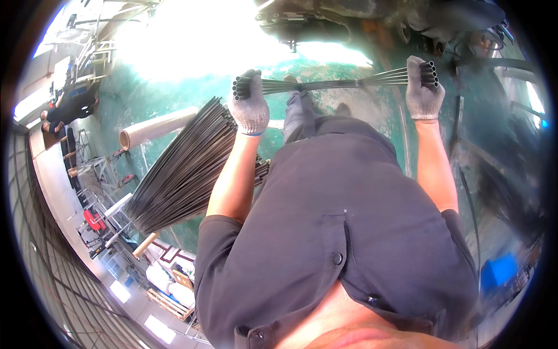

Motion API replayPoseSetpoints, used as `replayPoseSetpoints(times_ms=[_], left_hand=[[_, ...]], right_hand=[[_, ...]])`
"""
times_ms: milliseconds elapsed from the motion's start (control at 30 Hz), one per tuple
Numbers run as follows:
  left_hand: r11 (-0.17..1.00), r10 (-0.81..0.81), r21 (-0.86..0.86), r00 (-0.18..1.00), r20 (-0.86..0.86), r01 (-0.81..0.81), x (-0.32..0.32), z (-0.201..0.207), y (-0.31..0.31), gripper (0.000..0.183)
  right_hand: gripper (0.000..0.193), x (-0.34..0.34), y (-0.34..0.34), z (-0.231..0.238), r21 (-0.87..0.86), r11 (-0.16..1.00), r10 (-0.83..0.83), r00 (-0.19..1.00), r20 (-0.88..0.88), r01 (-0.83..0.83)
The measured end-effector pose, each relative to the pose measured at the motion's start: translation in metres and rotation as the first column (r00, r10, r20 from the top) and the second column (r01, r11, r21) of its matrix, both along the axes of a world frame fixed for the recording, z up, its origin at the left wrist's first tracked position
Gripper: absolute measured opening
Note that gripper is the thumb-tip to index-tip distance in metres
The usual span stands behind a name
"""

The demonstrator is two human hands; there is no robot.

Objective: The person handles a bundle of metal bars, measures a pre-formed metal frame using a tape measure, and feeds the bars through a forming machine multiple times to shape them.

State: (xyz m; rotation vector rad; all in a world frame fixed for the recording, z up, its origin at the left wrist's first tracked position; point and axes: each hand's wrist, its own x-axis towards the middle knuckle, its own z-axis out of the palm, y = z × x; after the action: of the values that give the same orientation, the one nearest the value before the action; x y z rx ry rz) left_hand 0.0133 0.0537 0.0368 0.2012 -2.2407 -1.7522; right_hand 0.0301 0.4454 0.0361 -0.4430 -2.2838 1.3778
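Both my hands wear pale knitted gloves and grip a bundle of thin metal tubes (334,84), one hand near each end. The tubes stretch level across in front of me, their round open ends showing beyond each glove. At the left end my left hand (251,104) is closed round them with the thumb up. My right hand (422,96) is closed round the right end in the same way. Beside my left forearm lies a large stack of long dark tubes (180,168), fanned out and apart from the held bundle.
A thick tan roll or pipe (154,129) lies behind the stack at the left. Another person (72,107) in dark clothes is at the far left. Dark machinery (360,20) stands at the far side. A blue bin-like object (499,271) sits at the lower right, on the green floor's side.
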Motion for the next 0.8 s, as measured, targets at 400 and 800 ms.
replayPoseSetpoints(times_ms=[400, 800], left_hand=[[0.999, 0.041, -0.028, 0.999, -0.010, -0.041, 0.018, 0.003, 0.007, 0.017], [0.994, -0.004, -0.111, 0.999, 0.033, 0.007, 0.019, 0.004, 0.002, 0.026]], right_hand=[[0.025, 0.013, 0.003, -0.004, 0.061, 0.998, -0.005, 0.999, -0.039, 0.008], [0.034, 0.021, 0.016, 0.001, -0.010, 0.991, 0.131, 0.982, -0.134, -0.133]])
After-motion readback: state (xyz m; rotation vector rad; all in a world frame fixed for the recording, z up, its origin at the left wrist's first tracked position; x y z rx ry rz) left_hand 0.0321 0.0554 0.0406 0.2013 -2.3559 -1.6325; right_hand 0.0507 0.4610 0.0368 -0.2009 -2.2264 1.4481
